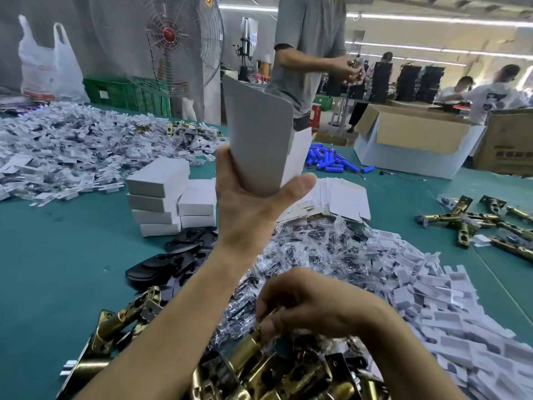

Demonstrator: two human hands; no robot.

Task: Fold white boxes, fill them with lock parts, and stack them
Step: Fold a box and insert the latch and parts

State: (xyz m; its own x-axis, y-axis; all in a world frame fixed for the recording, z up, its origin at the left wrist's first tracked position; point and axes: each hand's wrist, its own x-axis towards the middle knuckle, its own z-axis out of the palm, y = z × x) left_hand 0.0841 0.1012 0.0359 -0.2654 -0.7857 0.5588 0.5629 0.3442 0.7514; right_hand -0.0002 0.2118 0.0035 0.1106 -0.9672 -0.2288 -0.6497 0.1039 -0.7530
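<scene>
On table [57, 226] | box stack [157, 197], batteries [328, 161], latches [274, 370] | raised box [256, 134] partly hides person [308, 53]

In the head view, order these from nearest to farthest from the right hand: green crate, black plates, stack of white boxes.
1. Black plates, left of the right hand.
2. Stack of white boxes, behind them.
3. Green crate, far back left.

Left hand [248, 215] holds box [259, 134], right hand [305, 304] latch [245, 351]
</scene>
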